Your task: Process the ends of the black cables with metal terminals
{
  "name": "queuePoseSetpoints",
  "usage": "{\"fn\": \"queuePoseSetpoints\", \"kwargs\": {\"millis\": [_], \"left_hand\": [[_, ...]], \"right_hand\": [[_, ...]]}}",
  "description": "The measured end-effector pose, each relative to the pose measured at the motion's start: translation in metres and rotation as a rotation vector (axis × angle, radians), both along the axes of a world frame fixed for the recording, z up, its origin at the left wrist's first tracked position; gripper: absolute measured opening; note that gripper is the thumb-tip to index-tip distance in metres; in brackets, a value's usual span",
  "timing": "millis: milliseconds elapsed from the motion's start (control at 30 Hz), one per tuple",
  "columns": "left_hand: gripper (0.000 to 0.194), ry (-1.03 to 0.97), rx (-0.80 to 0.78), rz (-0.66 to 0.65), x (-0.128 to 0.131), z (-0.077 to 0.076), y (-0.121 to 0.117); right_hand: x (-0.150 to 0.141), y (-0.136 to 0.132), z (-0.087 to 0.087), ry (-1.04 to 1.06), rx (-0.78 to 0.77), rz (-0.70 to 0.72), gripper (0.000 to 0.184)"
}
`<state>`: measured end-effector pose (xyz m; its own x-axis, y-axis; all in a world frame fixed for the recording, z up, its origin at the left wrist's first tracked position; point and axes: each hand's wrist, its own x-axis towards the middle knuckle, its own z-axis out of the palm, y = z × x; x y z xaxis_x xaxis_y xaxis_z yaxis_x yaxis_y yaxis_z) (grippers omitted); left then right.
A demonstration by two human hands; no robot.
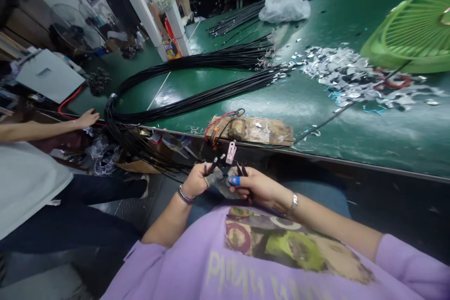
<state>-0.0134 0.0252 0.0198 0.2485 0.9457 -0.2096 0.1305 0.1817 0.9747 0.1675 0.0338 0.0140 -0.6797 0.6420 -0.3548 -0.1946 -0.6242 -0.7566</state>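
My left hand [197, 180] is closed around the ends of several black cables [214, 165] just below the table's front edge. My right hand [253, 184], a blue band on one finger, is pinched on the same cable ends and a small tool with a pink tag [231, 152]. The two hands almost touch over my lap. A long bundle of black cables [197, 101] loops from the hands up onto the green table [316, 103].
A brown block with red and black wires [251, 130] sits at the table edge. Silver scraps [337, 72], a green plastic basket [415, 33] and a white bag [286, 3] lie farther back. Another person's hand [86, 118] rests at the left.
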Motion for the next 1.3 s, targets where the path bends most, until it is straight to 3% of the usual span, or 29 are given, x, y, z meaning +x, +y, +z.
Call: {"fn": "queuePoseSetpoints", "kwargs": {"millis": [133,333,567,700,867,933,1067,1300], "left_hand": [[0.046,-0.019,-0.023,0.026,-0.006,-0.004,-0.002],[0.052,-0.046,-0.037,0.044,-0.012,-0.005,0.001],[0.05,-0.01,-0.114,-0.042,-0.008,-0.003,0.004],[0.048,0.0,-0.149,-0.094,-0.005,-0.001,0.004],[0.045,0.012,-0.205,-0.135,0.004,0.014,0.006],[0.045,0.032,-0.236,-0.125,0.007,0.02,0.006],[0.044,0.059,-0.263,-0.102,0.01,0.023,0.005],[0.044,0.019,-0.266,-0.135,0.012,0.018,0.005]], "right_hand": [[0.001,0.001,0.0,-0.109,0.16,0.014,0.036],[0.004,0.01,-0.003,-0.086,0.013,-0.021,0.047],[0.001,0.009,-0.004,-0.092,0.026,0.018,0.04],[0.001,0.006,-0.004,-0.175,0.166,-0.05,0.037],[0.003,0.007,-0.003,-0.323,0.546,-0.098,0.03],[0.005,0.007,-0.004,-0.353,0.627,-0.112,0.031],[0.01,0.006,-0.008,-0.454,0.587,-0.172,0.036],[0.006,0.003,-0.013,-0.413,0.629,-0.037,0.024]]}}
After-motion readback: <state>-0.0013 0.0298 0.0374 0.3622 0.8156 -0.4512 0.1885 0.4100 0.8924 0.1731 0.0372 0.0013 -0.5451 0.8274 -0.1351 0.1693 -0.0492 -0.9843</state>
